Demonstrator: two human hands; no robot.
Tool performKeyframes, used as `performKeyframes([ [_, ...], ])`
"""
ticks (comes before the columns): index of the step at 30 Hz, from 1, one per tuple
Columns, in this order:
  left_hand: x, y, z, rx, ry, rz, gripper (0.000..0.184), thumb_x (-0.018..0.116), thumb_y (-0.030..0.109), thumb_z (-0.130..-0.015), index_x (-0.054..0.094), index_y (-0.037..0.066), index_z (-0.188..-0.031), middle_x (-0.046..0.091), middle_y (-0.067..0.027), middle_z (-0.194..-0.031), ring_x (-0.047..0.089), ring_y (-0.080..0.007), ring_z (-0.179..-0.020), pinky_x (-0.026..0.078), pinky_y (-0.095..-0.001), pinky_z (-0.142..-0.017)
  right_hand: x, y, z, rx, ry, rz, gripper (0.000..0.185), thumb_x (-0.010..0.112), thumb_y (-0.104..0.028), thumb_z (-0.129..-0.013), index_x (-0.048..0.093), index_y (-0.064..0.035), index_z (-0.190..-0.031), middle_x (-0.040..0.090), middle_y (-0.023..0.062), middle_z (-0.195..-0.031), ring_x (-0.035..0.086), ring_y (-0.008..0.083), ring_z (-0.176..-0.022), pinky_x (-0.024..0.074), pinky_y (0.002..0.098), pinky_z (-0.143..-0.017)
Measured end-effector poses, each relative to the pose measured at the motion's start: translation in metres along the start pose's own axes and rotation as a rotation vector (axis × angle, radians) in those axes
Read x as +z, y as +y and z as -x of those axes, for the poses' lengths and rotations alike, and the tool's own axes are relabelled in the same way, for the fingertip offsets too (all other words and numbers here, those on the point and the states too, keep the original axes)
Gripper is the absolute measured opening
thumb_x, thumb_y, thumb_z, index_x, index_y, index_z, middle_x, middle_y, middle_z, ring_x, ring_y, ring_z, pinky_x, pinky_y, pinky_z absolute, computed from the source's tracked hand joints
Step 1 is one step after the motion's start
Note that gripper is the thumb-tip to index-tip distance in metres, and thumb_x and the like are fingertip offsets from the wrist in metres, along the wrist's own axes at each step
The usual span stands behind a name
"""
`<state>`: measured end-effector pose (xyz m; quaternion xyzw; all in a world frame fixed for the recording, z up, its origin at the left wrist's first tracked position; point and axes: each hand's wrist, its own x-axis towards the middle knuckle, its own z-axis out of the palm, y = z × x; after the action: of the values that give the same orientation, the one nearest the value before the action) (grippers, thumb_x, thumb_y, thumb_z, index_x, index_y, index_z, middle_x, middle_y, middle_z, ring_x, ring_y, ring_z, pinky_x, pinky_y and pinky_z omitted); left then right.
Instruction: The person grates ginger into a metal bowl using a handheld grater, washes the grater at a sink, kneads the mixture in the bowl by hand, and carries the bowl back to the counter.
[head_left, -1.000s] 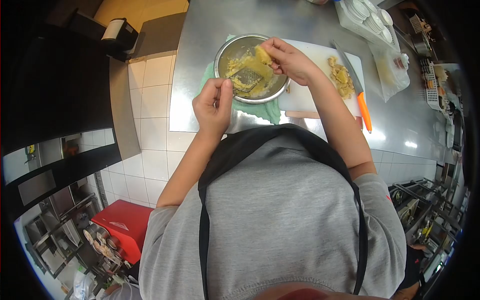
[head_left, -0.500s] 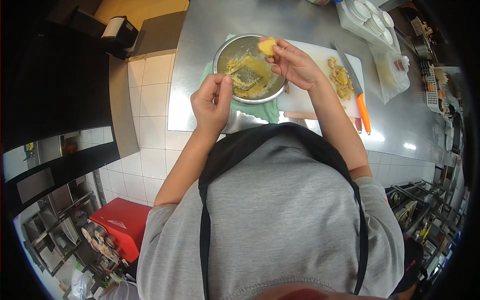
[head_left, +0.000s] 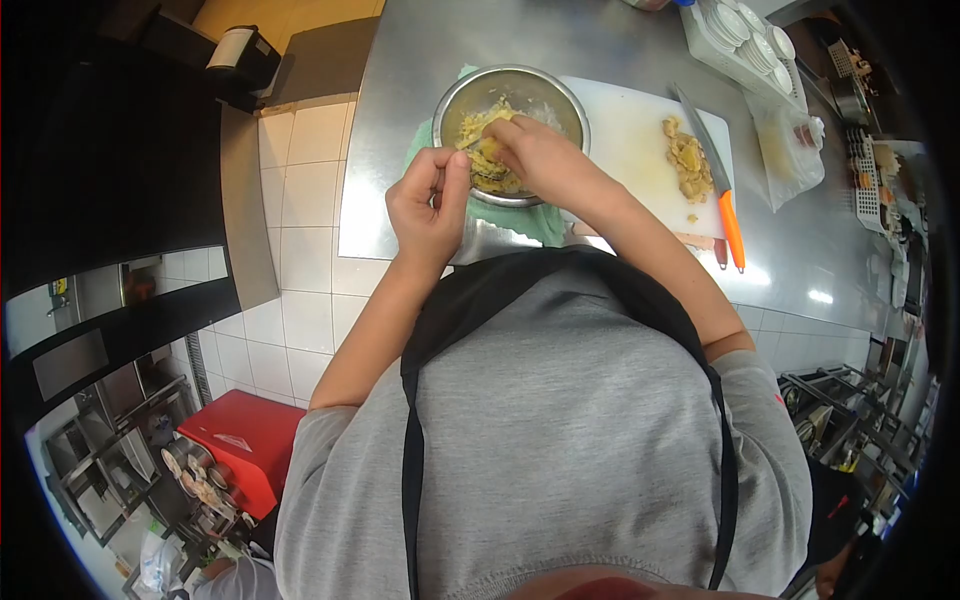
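Observation:
My left hand [head_left: 428,198] is closed at the near-left rim of a steel mixing bowl [head_left: 553,93], pinching the end of a small flat grater [head_left: 482,178] that reaches into the bowl. Over the grater is my right hand [head_left: 540,160], its fingers curled down round a peeled yellow piece of ginger [head_left: 491,148], which is mostly covered. Yellow grated pulp [head_left: 478,122] clings to the bowl's inside. Beneath the bowl lies a green cloth [head_left: 525,222].
Right of the bowl, a white cutting board [head_left: 622,125] carries brownish-yellow peelings [head_left: 690,165]. An orange-handled knife [head_left: 732,225] lies along its right side. Beyond are a plastic bag [head_left: 788,155] and a white crate [head_left: 702,42] of small dishes. The steel table's left edge borders a tiled floor.
My right hand has come down and left into the bowl, bringing the ginger from above the far rim to the grater. My left hand keeps its grip, almost unmoved.

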<state>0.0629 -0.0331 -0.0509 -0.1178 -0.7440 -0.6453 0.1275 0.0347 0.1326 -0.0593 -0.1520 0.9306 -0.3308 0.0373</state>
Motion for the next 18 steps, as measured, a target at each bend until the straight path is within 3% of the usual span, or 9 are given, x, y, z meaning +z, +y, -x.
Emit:
performKeyframes([
  [4,0.001,-0.003,0.001,0.001,0.007,0.015,0.014,0.056,0.009,-0.084,0.056,0.002,-0.073,0.041,0.0052,-0.048,0.031,-0.0002,-0.044,0.024,-0.0179,-0.04,0.006,0.018,-0.011,0.104,0.032,0.065,0.02,0.055,-0.015,-0.081,0.053,-0.0021,-0.096,0.056,0.0186,-0.09,0.054,0.0353,-0.086,0.0425,0.0412,-0.074],
  [7,0.0,-0.003,0.002,-0.007,0.014,0.015,0.014,0.056,0.01,-0.084,0.056,0.002,-0.073,0.042,0.0051,-0.048,0.032,-0.0002,-0.043,0.024,-0.0179,-0.04,0.008,0.012,-0.004,-0.018,0.046,0.031,0.021,0.056,-0.019,-0.081,0.053,-0.0021,-0.094,0.056,0.0188,-0.087,0.055,0.0352,-0.083,0.0426,0.0413,-0.072],
  [11,0.0,-0.002,0.003,-0.026,0.009,0.032,0.013,0.057,0.009,-0.084,0.056,0.003,-0.073,0.042,0.0051,-0.048,0.032,-0.0002,-0.043,0.024,-0.018,-0.04,0.015,0.024,-0.012,0.032,0.07,-0.044,0.023,0.057,-0.023,-0.081,0.054,-0.0039,-0.092,0.056,0.0184,-0.085,0.055,0.035,-0.081,0.0428,0.0419,-0.07],
  [18,0.003,0.005,0.003,0.009,-0.003,-0.019,0.012,0.057,0.008,-0.083,0.056,0.003,-0.073,0.041,0.005,-0.047,0.031,-0.0003,-0.043,0.024,-0.018,-0.04,0.017,0.005,-0.007,0.046,0.088,0.187,0.022,0.051,-0.026,-0.084,0.05,-0.0066,-0.094,0.058,0.0159,-0.083,0.057,0.0335,-0.081,0.0443,0.043,-0.069],
])
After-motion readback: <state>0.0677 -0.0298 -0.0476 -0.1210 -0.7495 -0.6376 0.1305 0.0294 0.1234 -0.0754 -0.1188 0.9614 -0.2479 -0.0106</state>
